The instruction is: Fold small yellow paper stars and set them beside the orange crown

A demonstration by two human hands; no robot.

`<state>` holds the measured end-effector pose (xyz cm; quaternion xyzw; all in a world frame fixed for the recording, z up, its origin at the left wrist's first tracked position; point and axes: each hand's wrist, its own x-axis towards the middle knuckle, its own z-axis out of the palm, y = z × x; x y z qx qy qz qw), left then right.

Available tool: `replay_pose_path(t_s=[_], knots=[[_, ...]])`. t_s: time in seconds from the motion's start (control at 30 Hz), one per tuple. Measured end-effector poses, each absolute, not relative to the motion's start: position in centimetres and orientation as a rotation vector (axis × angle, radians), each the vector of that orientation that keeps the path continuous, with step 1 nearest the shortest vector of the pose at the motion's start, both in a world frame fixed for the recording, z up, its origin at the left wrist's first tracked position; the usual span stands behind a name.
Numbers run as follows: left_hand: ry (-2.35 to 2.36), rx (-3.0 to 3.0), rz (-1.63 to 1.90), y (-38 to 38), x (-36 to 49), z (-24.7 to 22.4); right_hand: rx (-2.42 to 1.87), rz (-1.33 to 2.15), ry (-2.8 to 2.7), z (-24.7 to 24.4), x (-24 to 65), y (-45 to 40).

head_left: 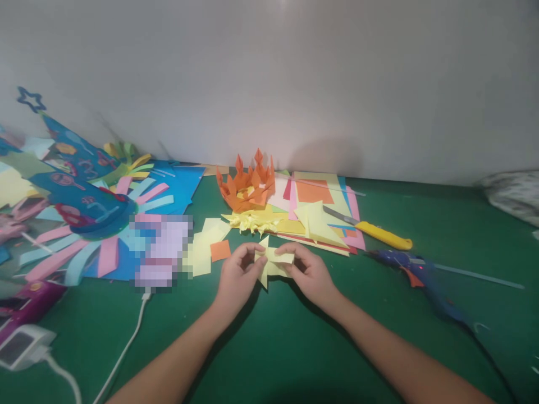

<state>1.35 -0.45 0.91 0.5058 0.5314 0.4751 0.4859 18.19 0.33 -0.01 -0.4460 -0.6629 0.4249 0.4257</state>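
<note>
Between my two hands is a small piece of pale yellow folded paper (278, 268), with pointed flaps standing out on its left side. My left hand (242, 275) pinches it at the left, thumb on the folds. At the other end my right hand (311, 275) grips the paper between thumb and fingers. Just beyond lie yellow folded paper pieces (255, 220) in a row, and a larger folded pale yellow sheet (318, 223). An orange folded paper crown (246, 193) stands behind them. Close to my left hand is an orange paper square (220, 250) beside pale yellow paper sheets (201, 253).
To the right lie a yellow utility knife (383, 234) with its blade showing and a blue glue gun (415, 266) with a cord. Blue decorated paper cones (88, 196) with paper strips stand at left. A white cable (130, 342) crosses the green table (269, 348).
</note>
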Motion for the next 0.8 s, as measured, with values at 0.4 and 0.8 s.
replay_pose_path(t_s=[0.4,0.8], knots=[[1.304,1.379,1.167,-0.75,1.57,0.88,-1.135,0.944,-1.676,0.05,17.96,0.22],[1.373,1.530,1.160,-0.63,1.32,1.02,-1.115,0.921,-1.709,-0.27,18.10,0.43]])
